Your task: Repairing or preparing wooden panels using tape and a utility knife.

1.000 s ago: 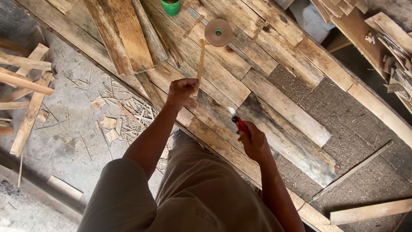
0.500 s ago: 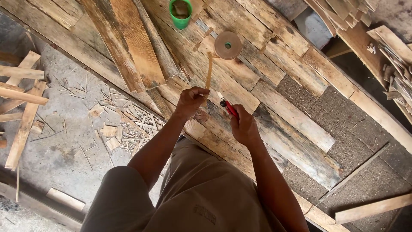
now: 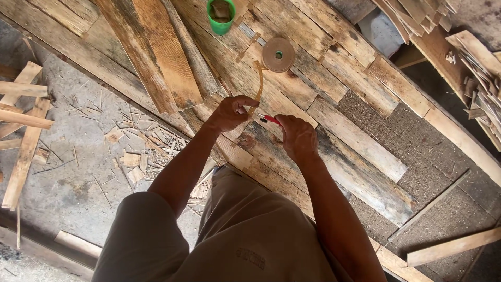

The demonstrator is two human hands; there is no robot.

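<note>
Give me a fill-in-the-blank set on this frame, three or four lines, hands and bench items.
1. The left hand pinches a thin ____ strip.
2. The right hand holds a tool with a ____ handle.
3. The cup at the top is ____.
4. The roll of tape lies on the wooden ____.

Missing words: tan; red; green; planks

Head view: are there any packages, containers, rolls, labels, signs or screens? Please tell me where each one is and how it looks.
No labels, signs or screens show.
Green cup: top centre on the planks, round, bright green, something brownish inside.
Tape roll: on the planks right of the cup, flat brown disc with a green core; a brown strip runs from it down to the left hand.
</note>
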